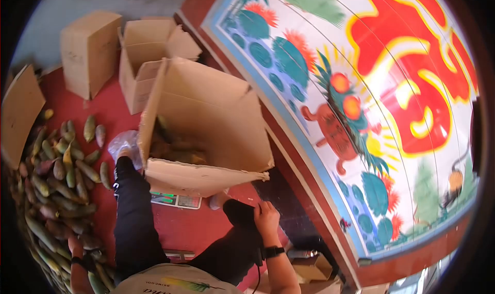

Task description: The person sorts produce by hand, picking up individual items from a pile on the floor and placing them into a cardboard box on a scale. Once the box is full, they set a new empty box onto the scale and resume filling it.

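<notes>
My left hand (76,246) reaches down into a large pile of cucumbers (62,191) on the left. Its fingers blend in with the produce, so their grip cannot be made out. The cucumbers are thick, green to yellow-brown. Near my right knee, my right hand (267,221) has its fingers curled, with nothing visible in them. Between my legs stands a large cardboard box (216,113), its top open and some produce lying in shadow at its bottom. Under the box's near side, a scale (175,200) with green lit digits shows.
Behind the large box are an upright carton (90,54) and an open carton (136,82). A cardboard piece (20,118) stands at the pile's far left. A painted tile wall (330,87) runs along the right. More cardboard (312,267) lies at lower right. The floor (206,222) is red.
</notes>
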Demonstrator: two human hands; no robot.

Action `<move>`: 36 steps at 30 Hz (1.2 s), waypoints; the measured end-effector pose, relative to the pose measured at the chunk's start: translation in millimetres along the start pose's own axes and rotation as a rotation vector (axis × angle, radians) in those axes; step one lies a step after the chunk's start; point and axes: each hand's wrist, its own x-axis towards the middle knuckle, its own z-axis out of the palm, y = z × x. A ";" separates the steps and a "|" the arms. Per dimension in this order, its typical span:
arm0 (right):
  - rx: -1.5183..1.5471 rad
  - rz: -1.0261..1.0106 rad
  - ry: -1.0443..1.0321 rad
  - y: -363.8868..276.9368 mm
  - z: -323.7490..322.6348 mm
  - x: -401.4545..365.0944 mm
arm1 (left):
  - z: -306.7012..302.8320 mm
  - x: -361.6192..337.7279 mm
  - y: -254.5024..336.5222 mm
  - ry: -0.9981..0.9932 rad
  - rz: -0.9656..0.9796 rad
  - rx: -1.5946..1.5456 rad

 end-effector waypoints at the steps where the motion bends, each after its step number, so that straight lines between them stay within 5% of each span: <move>1: 0.043 -0.025 0.024 -1.6 0.5 2.0 | 24.7 16.4 -24.6 0.092 0.114 0.043; 5: 0.023 0.014 0.022 0.3 3.2 0.8 | 42.5 39.3 -36.4 -0.017 0.079 0.492; 7: 0.043 -0.018 0.030 1.1 3.8 -0.2 | 83.8 84.2 -88.1 0.115 0.140 -0.054; 11: 0.018 -0.043 0.078 3.8 6.0 -1.0 | 115.4 111.7 -122.6 0.279 0.396 0.264; 13: 0.038 -0.048 0.071 2.9 5.8 0.1 | 36.2 33.1 -44.4 -0.011 0.117 -0.087; 22: 0.054 -0.045 0.081 3.2 6.6 0.0 | 105.6 135.2 -118.1 0.085 0.197 0.124; 26: 0.035 0.005 -0.018 2.6 1.9 -2.3 | 96.9 95.7 -103.9 0.235 0.432 0.602; 27: 0.000 0.025 -0.053 0.4 0.1 -2.9 | 77.1 83.5 -82.3 -0.148 0.242 0.670; 29: 0.013 -0.038 -0.029 0.6 1.7 -1.8 | 120.3 103.1 -115.6 0.205 0.237 0.465; 32: 0.002 -0.043 -0.044 1.9 3.9 0.3 | 71.1 51.7 -64.5 0.196 0.043 -0.017; 36: 0.025 -0.049 -0.024 5.8 3.2 1.9 | 46.6 27.7 -38.6 0.164 -0.243 -0.207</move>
